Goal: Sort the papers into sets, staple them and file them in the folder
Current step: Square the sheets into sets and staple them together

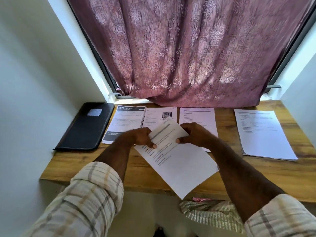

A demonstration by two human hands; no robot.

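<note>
A tilted stack of white printed papers is held above the wooden desk, its lower corner hanging past the front edge. My left hand grips its left edge, thumb on the text. My right hand pinches its upper right edge. Several other printed sheets lie along the back of the desk: one with a dark header, one with a small photo, one partly behind my right hand, and a stack at the right. A black folder lies shut at the far left.
A maroon patterned curtain hangs over the window behind the desk and touches its back edge. White walls close in on both sides. A striped cloth lies below the desk's front edge.
</note>
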